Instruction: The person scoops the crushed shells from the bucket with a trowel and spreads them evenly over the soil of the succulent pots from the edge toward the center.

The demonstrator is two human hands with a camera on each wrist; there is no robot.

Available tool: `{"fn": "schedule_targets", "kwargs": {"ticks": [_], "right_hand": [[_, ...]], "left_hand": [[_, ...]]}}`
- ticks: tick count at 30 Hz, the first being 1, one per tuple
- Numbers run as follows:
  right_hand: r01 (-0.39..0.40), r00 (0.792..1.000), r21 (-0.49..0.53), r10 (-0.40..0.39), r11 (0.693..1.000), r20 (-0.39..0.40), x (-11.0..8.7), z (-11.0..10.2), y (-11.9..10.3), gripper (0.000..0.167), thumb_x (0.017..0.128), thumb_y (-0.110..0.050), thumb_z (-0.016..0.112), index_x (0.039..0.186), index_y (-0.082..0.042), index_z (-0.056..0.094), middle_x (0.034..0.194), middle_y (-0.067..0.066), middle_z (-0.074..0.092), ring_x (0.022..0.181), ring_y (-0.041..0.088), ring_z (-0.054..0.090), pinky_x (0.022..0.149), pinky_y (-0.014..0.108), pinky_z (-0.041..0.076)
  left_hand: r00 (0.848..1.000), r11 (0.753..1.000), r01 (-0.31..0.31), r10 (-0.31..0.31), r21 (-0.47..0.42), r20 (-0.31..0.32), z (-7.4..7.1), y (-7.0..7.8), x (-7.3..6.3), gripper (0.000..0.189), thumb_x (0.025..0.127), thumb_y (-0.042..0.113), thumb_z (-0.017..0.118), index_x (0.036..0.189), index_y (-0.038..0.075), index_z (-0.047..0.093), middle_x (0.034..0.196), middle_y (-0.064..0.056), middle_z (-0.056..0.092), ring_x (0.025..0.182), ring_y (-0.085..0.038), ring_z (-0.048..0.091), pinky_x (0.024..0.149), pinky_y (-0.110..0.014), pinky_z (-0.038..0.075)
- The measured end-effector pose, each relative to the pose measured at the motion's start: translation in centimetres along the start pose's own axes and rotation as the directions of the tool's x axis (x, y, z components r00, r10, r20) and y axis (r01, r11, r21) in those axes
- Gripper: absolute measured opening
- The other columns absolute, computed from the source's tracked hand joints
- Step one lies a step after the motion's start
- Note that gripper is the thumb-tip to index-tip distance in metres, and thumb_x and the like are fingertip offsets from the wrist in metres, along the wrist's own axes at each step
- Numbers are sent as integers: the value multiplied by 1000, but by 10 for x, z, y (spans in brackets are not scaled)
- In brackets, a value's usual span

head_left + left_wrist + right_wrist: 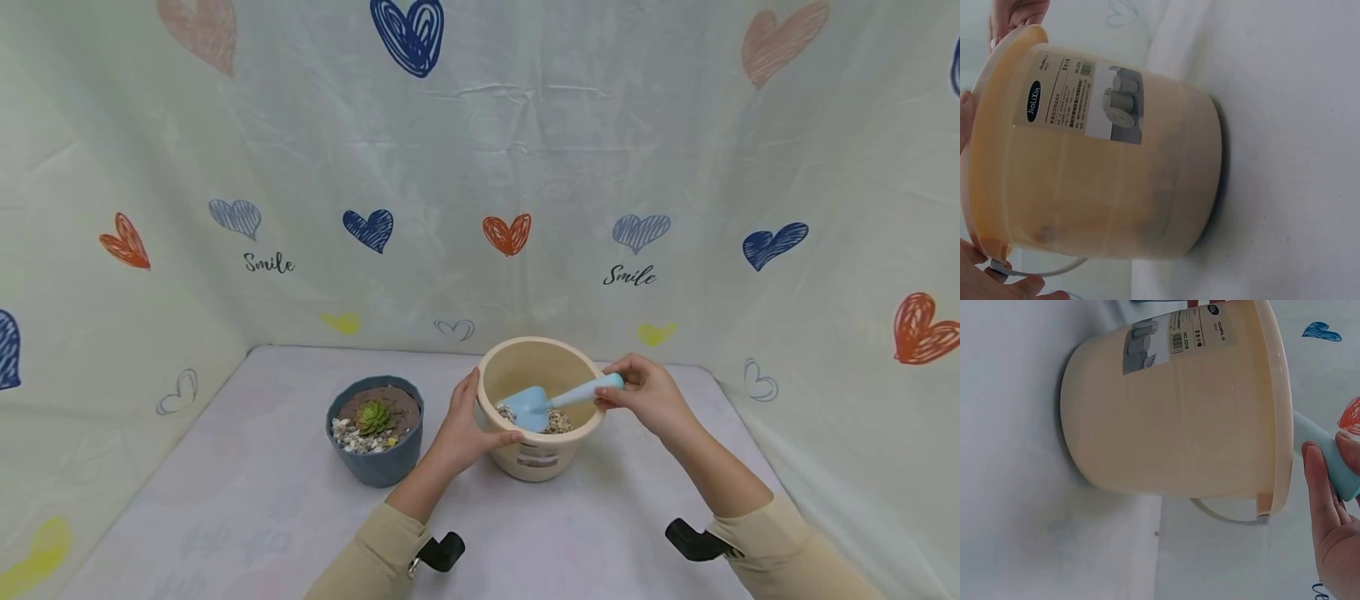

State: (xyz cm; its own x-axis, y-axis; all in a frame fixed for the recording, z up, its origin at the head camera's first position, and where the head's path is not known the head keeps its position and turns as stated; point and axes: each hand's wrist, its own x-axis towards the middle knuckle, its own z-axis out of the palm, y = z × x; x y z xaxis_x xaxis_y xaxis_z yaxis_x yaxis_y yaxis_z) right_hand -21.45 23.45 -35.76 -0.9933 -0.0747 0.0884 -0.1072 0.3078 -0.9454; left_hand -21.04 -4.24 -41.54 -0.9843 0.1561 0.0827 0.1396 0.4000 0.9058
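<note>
A cream plastic bucket (566,454) stands on the table with small mixed pebbles (558,422) inside. My left hand (463,433) holds its left side, the thumb across the front rim and the fingers along the outer wall. In my right hand (651,398), thumb and fingers pinch the handle end of a light blue hand trowel (577,393). The trowel slants down into the bucket, its blade at the pebbles. The right wrist view shows the trowel handle (1319,440) between thumb and fingers beyond the rim. A printed label (1082,103) is on the bucket's wall.
Left of the bucket, a blue-grey pot (378,469) holds brown soil, pale stones and a green succulent (373,417). The bucket's thin carrying handle (1225,519) hangs behind it. A heart-printed curtain (450,150) encloses the white table (247,467) at the back and sides.
</note>
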Motion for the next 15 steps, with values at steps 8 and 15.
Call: {"fn": "schedule_targets", "kwargs": {"ticks": [8,15], "right_hand": [[8,1000,19,-8,1000,-28,-4,-3,3,30,89,2,68,112,13,52,99,19,66,77,19,71,74,35,58],[14,999,27,-13,1000,-39,-11,-8,2,33,90,0,68,113,13,51,101,20,66,77,18,71,74,32,58]], "left_hand": [[1000,1000,2,-2,13,-2,0,0,0,122,65,38,92,157,12,16,159,-16,14,141,-42,24,106,-62,29],[1000,1000,3,-3,23,-4,0,2,-1,121,65,38,91,157,12,16,158,-16,15,140,-43,26,105,-62,30]]}}
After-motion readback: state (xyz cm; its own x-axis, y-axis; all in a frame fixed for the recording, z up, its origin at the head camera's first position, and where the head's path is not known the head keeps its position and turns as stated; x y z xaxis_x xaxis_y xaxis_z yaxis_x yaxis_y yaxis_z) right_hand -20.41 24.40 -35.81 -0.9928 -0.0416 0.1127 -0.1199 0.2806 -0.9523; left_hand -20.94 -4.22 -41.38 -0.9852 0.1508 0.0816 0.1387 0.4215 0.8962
